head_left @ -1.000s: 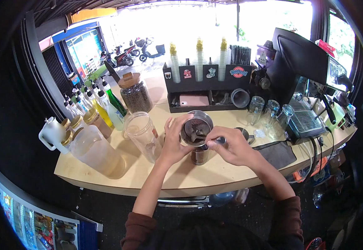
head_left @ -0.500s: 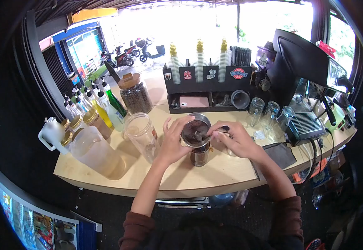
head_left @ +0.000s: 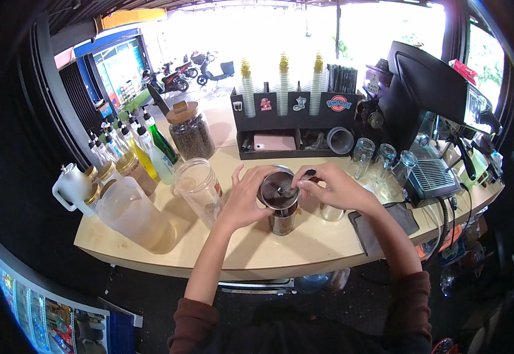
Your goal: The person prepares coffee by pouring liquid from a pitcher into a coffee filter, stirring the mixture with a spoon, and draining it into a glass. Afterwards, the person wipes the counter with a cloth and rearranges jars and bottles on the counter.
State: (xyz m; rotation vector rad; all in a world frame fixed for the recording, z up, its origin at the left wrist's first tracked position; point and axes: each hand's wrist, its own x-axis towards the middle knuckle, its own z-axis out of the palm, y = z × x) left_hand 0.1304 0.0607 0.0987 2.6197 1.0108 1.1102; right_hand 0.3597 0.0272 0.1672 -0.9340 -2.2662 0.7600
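A round metal strainer or cup [head_left: 278, 190] with dark brown contents is tilted above a clear glass [head_left: 283, 223] holding dark liquid on the wooden counter [head_left: 257, 255]. My left hand [head_left: 246, 199] grips its rim from the left, thumb below and fingers along the top. My right hand [head_left: 329, 189] pinches a dark-ended spoon [head_left: 310, 173], whose lower end dips into the dark contents. Below my right hand is a small metal container [head_left: 331, 212], partly hidden. A large clear jar [head_left: 199, 192] stands left of my left hand.
On the left are a cloudy pitcher [head_left: 136, 218], pump bottles [head_left: 155, 141] and a jar of beans [head_left: 191, 137]. Behind is a black organizer [head_left: 295, 121] with cups and a pink phone [head_left: 274, 143]. Glass mugs [head_left: 385, 160], a dark cloth [head_left: 384, 227] and a coffee machine [head_left: 437, 171] are right.
The spoon in my right hand has swung round within the dark contents, its handle now more upright. My right hand has shifted up slightly; my left keeps its hold.
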